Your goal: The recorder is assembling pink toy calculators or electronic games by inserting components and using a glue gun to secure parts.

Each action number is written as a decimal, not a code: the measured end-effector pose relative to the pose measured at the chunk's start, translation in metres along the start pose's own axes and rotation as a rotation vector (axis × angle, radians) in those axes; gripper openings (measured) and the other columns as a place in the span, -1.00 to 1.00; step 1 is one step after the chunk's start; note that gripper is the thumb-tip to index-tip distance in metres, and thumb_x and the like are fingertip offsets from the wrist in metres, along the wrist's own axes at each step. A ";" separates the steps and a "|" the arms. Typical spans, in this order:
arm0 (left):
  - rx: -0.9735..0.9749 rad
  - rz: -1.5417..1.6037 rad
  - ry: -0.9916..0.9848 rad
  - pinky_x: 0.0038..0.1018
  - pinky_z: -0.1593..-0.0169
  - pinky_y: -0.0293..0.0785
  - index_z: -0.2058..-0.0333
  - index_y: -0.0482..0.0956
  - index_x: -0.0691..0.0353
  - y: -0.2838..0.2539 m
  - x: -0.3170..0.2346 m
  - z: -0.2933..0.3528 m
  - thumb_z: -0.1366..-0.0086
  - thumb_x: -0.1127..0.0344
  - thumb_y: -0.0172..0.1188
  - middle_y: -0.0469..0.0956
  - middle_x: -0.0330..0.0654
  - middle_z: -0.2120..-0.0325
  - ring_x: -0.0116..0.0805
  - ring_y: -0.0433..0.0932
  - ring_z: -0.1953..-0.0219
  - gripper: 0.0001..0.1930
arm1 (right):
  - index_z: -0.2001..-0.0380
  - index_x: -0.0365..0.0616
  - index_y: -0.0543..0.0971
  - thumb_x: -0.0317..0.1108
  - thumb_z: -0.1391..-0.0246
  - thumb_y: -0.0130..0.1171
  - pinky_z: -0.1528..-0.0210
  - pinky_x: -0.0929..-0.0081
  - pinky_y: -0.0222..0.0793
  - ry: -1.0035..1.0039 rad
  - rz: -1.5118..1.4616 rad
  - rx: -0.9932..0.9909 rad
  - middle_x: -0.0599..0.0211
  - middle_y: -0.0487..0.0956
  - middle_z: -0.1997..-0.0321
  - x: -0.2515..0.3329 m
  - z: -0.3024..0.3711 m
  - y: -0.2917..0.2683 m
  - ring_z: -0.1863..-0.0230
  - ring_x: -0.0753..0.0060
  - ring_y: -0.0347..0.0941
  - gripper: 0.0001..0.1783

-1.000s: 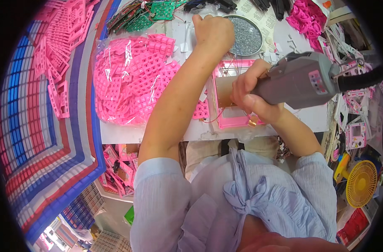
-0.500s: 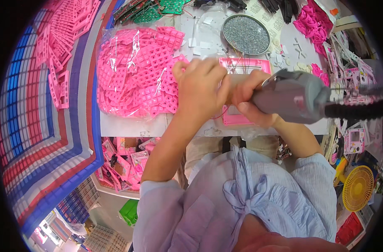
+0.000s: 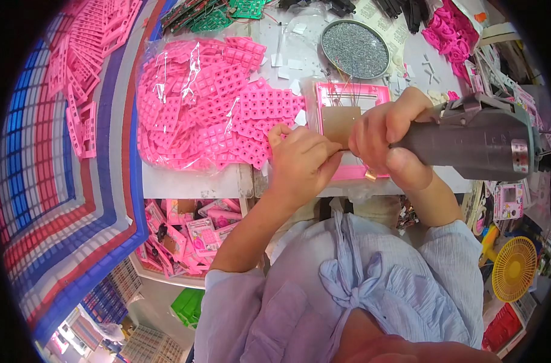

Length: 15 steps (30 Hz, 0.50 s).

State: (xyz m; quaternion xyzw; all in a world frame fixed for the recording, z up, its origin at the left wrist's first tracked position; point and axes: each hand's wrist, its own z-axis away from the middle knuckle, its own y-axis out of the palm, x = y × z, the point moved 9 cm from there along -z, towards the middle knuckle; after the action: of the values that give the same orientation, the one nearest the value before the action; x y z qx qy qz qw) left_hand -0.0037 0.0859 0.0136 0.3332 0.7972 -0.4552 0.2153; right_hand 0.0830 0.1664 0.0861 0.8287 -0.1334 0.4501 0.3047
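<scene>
Head view: the left hand [image 3: 304, 160] has come from beside the metal pieces [image 3: 355, 48] to the tip of the grey driver [image 3: 475, 139], fingers narrowed (what they pinch, I cannot tell); the right hand [image 3: 399, 139] grips the driver, so both meet over the pink case [image 3: 350, 172], at two o'clock. On the white surface [image 3: 182, 189], bagged pink keypads [image 3: 188, 115] lie toward ten; a yellow fan [image 3: 515, 269] shows at four.

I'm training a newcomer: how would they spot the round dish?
On the white table, find the pink case by the right hand. Just beyond its far edge sits the dish, full of small grey pieces; its round rim sets it apart from the flat white scraps nearby.
</scene>
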 end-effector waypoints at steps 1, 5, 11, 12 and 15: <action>-0.015 -0.042 0.021 -0.30 0.10 0.08 0.33 0.67 0.03 -0.002 -0.002 0.001 0.01 0.37 0.43 0.61 -0.37 0.41 -0.41 0.49 0.36 -0.78 | 0.28 0.00 0.23 -0.24 -0.17 0.27 0.59 0.48 0.15 -0.004 -0.004 0.003 0.49 0.30 0.67 -0.001 -0.001 0.001 0.68 0.57 0.19 -0.63; 0.008 -0.191 -0.104 -0.20 0.01 0.10 0.28 0.68 -0.01 -0.006 -0.004 -0.004 -0.02 0.22 0.43 0.59 -0.40 0.24 -0.39 0.48 0.18 -0.76 | 0.29 -0.05 0.25 -0.33 -0.15 0.24 0.55 0.52 0.19 -0.005 0.052 -0.036 0.46 0.33 0.62 -0.011 -0.007 -0.015 0.64 0.60 0.22 -0.69; 0.128 -0.298 -0.013 -0.08 -0.07 0.10 0.23 0.69 -0.01 0.011 -0.008 0.012 -0.09 0.12 0.37 0.57 -0.44 0.15 -0.37 0.45 0.08 -0.74 | 0.35 -0.13 0.40 -0.49 -0.04 0.27 0.37 0.56 0.33 0.056 0.146 -0.114 0.43 0.45 0.45 -0.043 -0.018 -0.035 0.43 0.62 0.37 -0.78; 0.128 -0.300 -0.016 -0.08 -0.07 0.10 0.23 0.69 0.00 0.011 -0.008 0.013 -0.09 0.13 0.37 0.57 -0.43 0.15 -0.37 0.45 0.09 -0.74 | 0.37 -0.13 0.39 -0.49 -0.05 0.26 0.40 0.56 0.31 0.047 0.173 -0.115 0.42 0.44 0.46 -0.046 -0.019 -0.034 0.46 0.61 0.35 -0.79; 0.140 -0.290 -0.038 -0.07 -0.07 0.10 0.22 0.69 0.00 0.011 -0.006 0.014 -0.10 0.15 0.37 0.57 -0.43 0.14 -0.36 0.46 0.09 -0.74 | 0.37 -0.11 0.27 -0.51 -0.14 0.17 0.57 0.57 0.20 0.034 0.281 -0.051 0.36 0.37 0.55 -0.051 -0.022 -0.026 0.60 0.60 0.25 -0.75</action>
State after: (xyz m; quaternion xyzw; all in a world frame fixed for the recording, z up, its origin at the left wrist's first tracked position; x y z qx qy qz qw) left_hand 0.0095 0.0754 0.0041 0.2199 0.7990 -0.5422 0.1387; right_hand 0.0529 0.1978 0.0433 0.7861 -0.2541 0.4990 0.2617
